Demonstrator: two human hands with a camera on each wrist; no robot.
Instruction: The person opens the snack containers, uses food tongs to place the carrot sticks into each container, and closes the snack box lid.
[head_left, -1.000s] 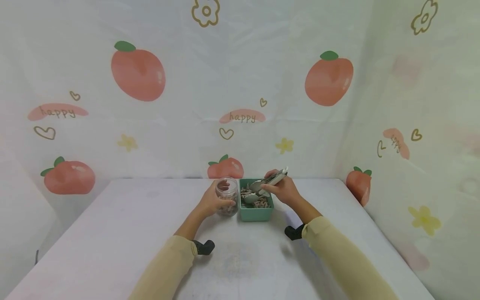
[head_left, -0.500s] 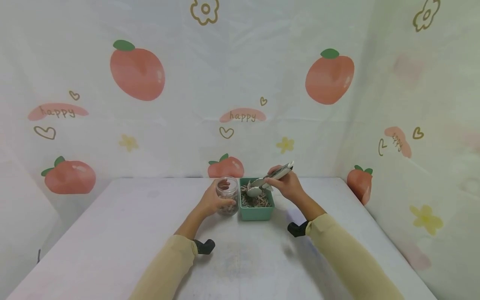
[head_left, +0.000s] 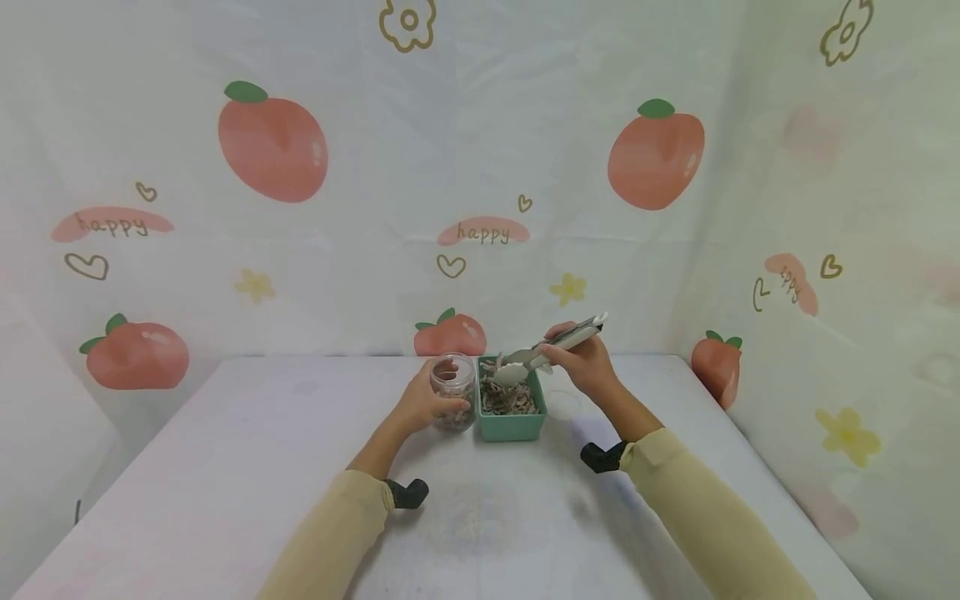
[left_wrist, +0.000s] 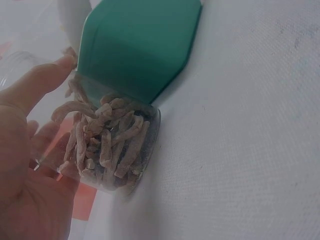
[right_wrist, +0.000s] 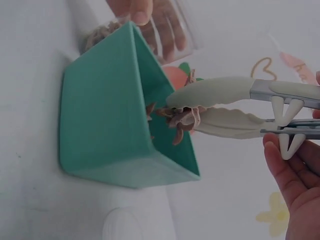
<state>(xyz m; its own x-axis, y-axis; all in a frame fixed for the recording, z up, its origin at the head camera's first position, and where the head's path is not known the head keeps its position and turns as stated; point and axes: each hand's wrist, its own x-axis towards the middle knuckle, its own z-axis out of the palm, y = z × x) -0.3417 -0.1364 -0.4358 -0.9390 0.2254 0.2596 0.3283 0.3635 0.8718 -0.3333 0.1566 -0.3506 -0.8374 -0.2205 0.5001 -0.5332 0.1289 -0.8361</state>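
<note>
My left hand (head_left: 422, 403) grips a clear open jar (head_left: 454, 406) upright on the table, thumb on its near side; brownish strips (left_wrist: 107, 140) fill its lower part in the left wrist view. Against the jar's right side stands a green rectangular box (head_left: 512, 428) holding more strips (head_left: 510, 399). My right hand (head_left: 587, 364) holds pale tongs (head_left: 567, 337) slanting down to the left over the box. In the right wrist view, a small bunch of strips (right_wrist: 185, 119) sits between the heads of the tongs (right_wrist: 212, 95) at the box's mouth.
A white-covered table (head_left: 300, 467) carries the jar and box. Behind it hangs a pale sheet (head_left: 360, 167) printed with fruit and flowers, with another such sheet on the right. Black pieces (head_left: 408, 494) are at both wrists.
My right hand and the tongs have moved right and slightly up, their heads lifting within the box area with strips between them. The left hand stays on the jar.
</note>
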